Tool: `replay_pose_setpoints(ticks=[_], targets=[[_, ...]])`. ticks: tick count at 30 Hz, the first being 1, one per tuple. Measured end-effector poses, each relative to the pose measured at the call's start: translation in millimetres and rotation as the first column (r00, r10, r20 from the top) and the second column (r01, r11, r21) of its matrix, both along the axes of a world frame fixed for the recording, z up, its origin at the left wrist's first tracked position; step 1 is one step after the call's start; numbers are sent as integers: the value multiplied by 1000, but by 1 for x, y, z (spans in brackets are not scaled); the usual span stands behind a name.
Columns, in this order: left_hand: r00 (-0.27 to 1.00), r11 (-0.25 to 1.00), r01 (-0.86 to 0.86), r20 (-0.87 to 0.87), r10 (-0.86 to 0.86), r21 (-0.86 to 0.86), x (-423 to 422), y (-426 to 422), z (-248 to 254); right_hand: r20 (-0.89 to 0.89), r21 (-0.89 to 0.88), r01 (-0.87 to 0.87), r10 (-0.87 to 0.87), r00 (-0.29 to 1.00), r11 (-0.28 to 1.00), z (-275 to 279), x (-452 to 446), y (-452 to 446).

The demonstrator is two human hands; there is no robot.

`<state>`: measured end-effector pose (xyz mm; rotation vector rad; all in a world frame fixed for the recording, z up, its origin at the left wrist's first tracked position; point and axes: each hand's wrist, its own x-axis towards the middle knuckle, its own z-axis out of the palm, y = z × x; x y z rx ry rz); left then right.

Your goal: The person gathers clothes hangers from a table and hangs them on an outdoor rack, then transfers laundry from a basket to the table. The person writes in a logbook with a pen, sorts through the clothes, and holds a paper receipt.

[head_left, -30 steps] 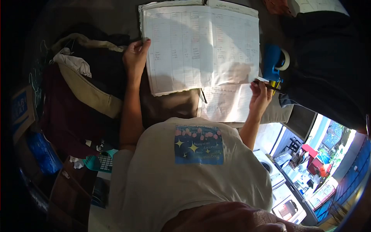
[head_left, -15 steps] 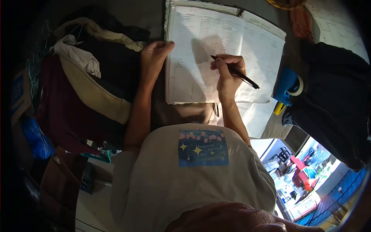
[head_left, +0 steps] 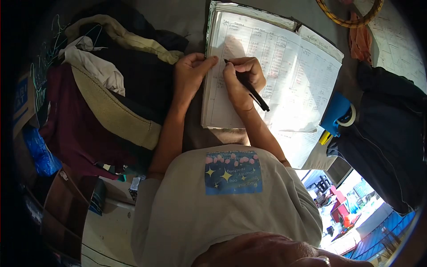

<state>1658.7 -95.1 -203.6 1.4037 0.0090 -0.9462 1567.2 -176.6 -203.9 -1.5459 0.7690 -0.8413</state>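
Observation:
An open ledger book lies in front of me, its pages covered with handwritten columns of names and figures, some in red. In my right hand is a black pen, pinched between thumb and fingers. The pen's tip is at the left part of the left page; whether it touches the paper I cannot tell. My left hand grips the book's left edge, thumb on the page margin and the other fingers curled. Sunlight and shadows of my hand and head fall across the pages.
Left of the book lies a heap of clothes in maroon, khaki and black. At right are a blue tape dispenser, a yellow object and dark clothing. A lined sheet pokes out below the book.
My right hand has moved left with the pen, from the middle of the page toward its left side. The view has shifted a little, and the writing on the pages looks sharper.

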Motion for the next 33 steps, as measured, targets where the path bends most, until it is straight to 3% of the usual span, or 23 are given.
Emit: replay_pose_setpoints(ticks=[4,10,13,14,17,25,28,30,33], targets=[[1000,1000,-9,24,10,-15,0,0,-5,47,-113,57,-52,998,992,-6,-3,1],[999,1000,17,27,-17,-5,2,0,-1,-5,-291,-2,1,1000,957,-1,-8,3],[999,1000,17,31,-17,-2,1,0,1,17,-571,-19,35,999,821,6,-6,3],[998,1000,21,58,-23,23,1,1,-3,103,-554,13,52,993,832,6,-5,7],[995,1000,20,100,-20,3,0,1,-13,44,-699,-81,156,987,710,6,-11,11],[994,1000,18,104,-18,-1,-1,0,-8,76,-721,-180,334,939,670,25,-28,31],[994,999,39,101,-38,-7,1,2,-13,9,-671,-216,299,954,710,30,-35,34],[982,990,105,150,-119,97,3,3,-10,13,-639,-206,278,961,741,33,-32,30],[982,999,33,183,-36,23,-1,1,-12,51,-591,-139,209,977,795,28,-23,21]])
